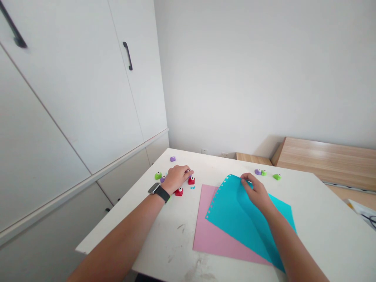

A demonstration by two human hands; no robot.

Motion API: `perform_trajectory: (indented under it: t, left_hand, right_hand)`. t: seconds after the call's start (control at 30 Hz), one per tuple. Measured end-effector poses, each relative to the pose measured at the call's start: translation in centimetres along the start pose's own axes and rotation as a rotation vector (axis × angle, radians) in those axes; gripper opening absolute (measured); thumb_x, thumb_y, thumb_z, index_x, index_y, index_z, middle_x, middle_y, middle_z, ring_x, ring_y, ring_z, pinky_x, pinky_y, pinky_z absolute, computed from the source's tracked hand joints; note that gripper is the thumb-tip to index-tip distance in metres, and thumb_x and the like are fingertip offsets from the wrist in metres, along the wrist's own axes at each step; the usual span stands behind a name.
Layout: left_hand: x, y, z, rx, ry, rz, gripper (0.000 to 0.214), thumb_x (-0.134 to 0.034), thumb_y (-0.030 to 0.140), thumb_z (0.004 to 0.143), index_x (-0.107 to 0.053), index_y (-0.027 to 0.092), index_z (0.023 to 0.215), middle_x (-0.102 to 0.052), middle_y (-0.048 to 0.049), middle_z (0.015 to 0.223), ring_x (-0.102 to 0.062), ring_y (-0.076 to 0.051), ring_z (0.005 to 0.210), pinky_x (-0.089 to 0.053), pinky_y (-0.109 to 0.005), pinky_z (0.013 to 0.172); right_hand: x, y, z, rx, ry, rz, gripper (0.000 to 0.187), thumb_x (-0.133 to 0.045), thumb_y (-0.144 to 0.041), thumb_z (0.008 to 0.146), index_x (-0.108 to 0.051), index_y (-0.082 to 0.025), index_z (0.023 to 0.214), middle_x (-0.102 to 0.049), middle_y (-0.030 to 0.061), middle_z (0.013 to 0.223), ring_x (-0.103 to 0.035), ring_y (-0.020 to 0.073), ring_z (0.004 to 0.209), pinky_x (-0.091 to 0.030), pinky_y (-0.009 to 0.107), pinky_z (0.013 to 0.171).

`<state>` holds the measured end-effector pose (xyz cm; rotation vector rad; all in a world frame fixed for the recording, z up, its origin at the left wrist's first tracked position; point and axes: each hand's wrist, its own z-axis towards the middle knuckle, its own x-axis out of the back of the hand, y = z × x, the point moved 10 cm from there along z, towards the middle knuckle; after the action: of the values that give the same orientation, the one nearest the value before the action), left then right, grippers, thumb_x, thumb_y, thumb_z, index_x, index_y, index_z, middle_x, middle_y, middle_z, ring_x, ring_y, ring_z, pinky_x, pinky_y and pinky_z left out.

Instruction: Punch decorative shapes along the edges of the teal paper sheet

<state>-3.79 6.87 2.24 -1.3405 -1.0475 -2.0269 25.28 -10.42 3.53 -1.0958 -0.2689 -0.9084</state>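
Note:
My right hand (pixel 256 190) pinches the far edge of a teal paper sheet (pixel 235 219), lifting and curling that edge; the sheet's left edge carries a row of punched holes. The teal sheet lies over a pink sheet (pixel 210 231) on the white table (pixel 323 227). My left hand (pixel 176 177), with a dark watch on the wrist, rests fingers curled among small craft punches, its fingertips touching a red punch (pixel 191 180). Another red punch (pixel 179 191) sits just beside that hand. Tiny teal scraps (pixel 192 188) lie near it.
Green (pixel 158 175) and purple (pixel 172 158) punches lie left of my left hand; a purple (pixel 257 171) and two green ones (pixel 276 176) sit beyond the teal sheet. White cabinets (pixel 88 98) stand left, a wooden bed frame (pixel 326 158) at right.

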Motion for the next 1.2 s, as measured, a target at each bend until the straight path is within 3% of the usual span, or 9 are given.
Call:
perform_trajectory:
  t: [0.3, 0.43, 0.57, 0.63, 0.77, 0.9, 1.03, 1.2]
  left_hand:
    - [-0.6, -0.2, -0.3, -0.021, -0.020, -0.003, 0.032, -0.053, 0.049, 0.092, -0.074, 0.026, 0.097, -0.072, -0.0086, 0.100, -0.064, -0.025, 0.093, -0.039, -0.032, 0.081]
    - [0.3, 0.2, -0.3, -0.015, 0.002, -0.006, 0.032, -0.055, 0.050, 0.091, -0.075, 0.024, 0.097, -0.073, -0.0095, 0.100, -0.064, -0.027, 0.099, -0.040, -0.035, 0.087]
    - [2.9, 4.0, -1.1, -0.151, 0.123, -0.188, 0.038, -0.062, 0.052, 0.087, -0.070, 0.023, 0.110, -0.071, -0.0085, 0.112, -0.061, -0.027, 0.108, -0.039, -0.037, 0.098]
    - [3.1, 6.9, -2.1, -0.258, 0.084, -0.361, 0.046, -0.067, 0.055, 0.082, -0.068, 0.024, 0.115, -0.071, -0.0079, 0.113, -0.063, -0.025, 0.105, -0.043, -0.034, 0.095]
    - [1.0, 11.0, -4.2, -0.338, -0.102, -0.613, 0.060, -0.076, 0.050, 0.075, -0.060, 0.024, 0.126, -0.069, -0.0072, 0.118, -0.065, -0.023, 0.103, -0.048, -0.030, 0.088]
    - [-2.1, 11.1, -4.7, -0.254, -0.209, -0.603, 0.028, -0.067, 0.041, 0.084, -0.069, 0.018, 0.099, -0.073, -0.0035, 0.088, -0.066, -0.019, 0.078, -0.047, -0.026, 0.069]
    - [-3.4, 10.0, -4.1, -0.199, -0.247, -0.641, 0.024, -0.066, 0.040, 0.083, -0.067, 0.016, 0.084, -0.069, -0.0019, 0.078, -0.062, -0.018, 0.070, -0.042, -0.024, 0.061]
    - [-3.3, 9.8, -3.6, -0.173, -0.275, -0.765, 0.025, -0.067, 0.041, 0.080, -0.062, 0.016, 0.081, -0.064, 0.0000, 0.074, -0.058, -0.016, 0.068, -0.041, -0.024, 0.060]
  right_hand:
    - [-4.1, -2.4, -0.8, 0.082, -0.080, -0.100, 0.024, -0.046, -0.033, 0.092, -0.068, -0.024, 0.098, -0.072, 0.0041, 0.089, -0.066, 0.0240, 0.085, -0.051, 0.038, 0.081]
    - [-5.2, -3.2, -1.0, 0.125, -0.089, -0.159, 0.025, -0.045, -0.030, 0.093, -0.068, -0.023, 0.101, -0.073, 0.0045, 0.091, -0.066, 0.0236, 0.086, -0.050, 0.037, 0.083]
    - [-5.5, -4.0, -1.1, 0.146, -0.087, -0.200, 0.024, -0.046, -0.024, 0.092, -0.068, -0.021, 0.100, -0.072, 0.0052, 0.092, -0.064, 0.0230, 0.089, -0.047, 0.035, 0.085]
    - [-5.4, -4.8, -1.1, 0.160, -0.086, -0.193, 0.022, -0.046, -0.023, 0.092, -0.068, -0.021, 0.098, -0.071, 0.0051, 0.091, -0.064, 0.0227, 0.088, -0.046, 0.035, 0.085]
    - [-5.0, -6.8, -1.2, 0.183, -0.081, -0.145, 0.021, -0.046, -0.024, 0.094, -0.066, -0.022, 0.099, -0.071, 0.0045, 0.092, -0.064, 0.0219, 0.089, -0.044, 0.034, 0.086]
    - [-3.9, -7.9, -1.0, 0.164, -0.101, -0.109, 0.018, -0.052, -0.029, 0.093, -0.066, -0.023, 0.102, -0.071, 0.0038, 0.094, -0.064, 0.0211, 0.090, -0.044, 0.033, 0.086]
    - [-2.5, -5.8, -0.9, 0.053, -0.246, -0.133, 0.017, -0.058, -0.037, 0.089, -0.067, -0.023, 0.095, -0.071, 0.0023, 0.086, -0.064, 0.0202, 0.082, -0.045, 0.030, 0.076]
    - [-0.6, 0.1, -1.5, -0.103, -0.438, -0.219, 0.019, -0.060, -0.038, 0.085, -0.070, -0.022, 0.085, -0.072, 0.0038, 0.084, -0.064, 0.0219, 0.081, -0.044, 0.030, 0.072]
